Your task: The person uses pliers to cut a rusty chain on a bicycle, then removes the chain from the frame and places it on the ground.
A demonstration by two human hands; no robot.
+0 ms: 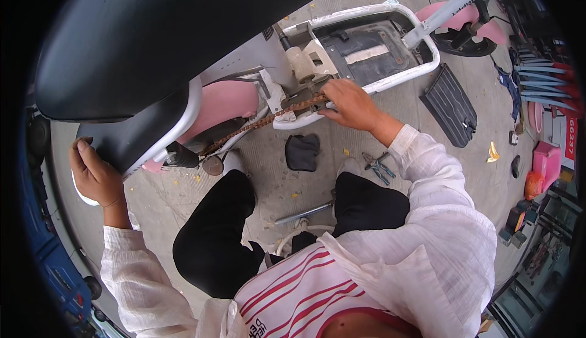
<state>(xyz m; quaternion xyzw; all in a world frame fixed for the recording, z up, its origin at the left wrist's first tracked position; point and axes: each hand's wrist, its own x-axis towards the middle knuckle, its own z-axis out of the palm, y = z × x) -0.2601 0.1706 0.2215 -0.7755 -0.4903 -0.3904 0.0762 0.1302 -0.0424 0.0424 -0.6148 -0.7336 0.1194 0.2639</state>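
Note:
An electric bike with a white frame [421, 63] and a long black seat [122, 45] stands in front of me. At the far left, my left hand [97, 173] is closed around the rear end of the white rail [183, 127] beside the black rear pad. My right hand [351, 106] pinches the rusty chain [268, 119] at its front end, by the bike's middle. From there the chain slants down and left to the rear wheel area, below a pink fender [226, 109]. Its loop around the front is partly hidden by my fingers.
On the concrete ground lie a black pouch-like piece [302, 152], pliers [379, 167], a ribbed black panel [450, 106] and a yellow peel-like scrap [492, 153]. A metal bar [304, 211] is between my legs. Pink containers [545, 162] and shelving stand at the right.

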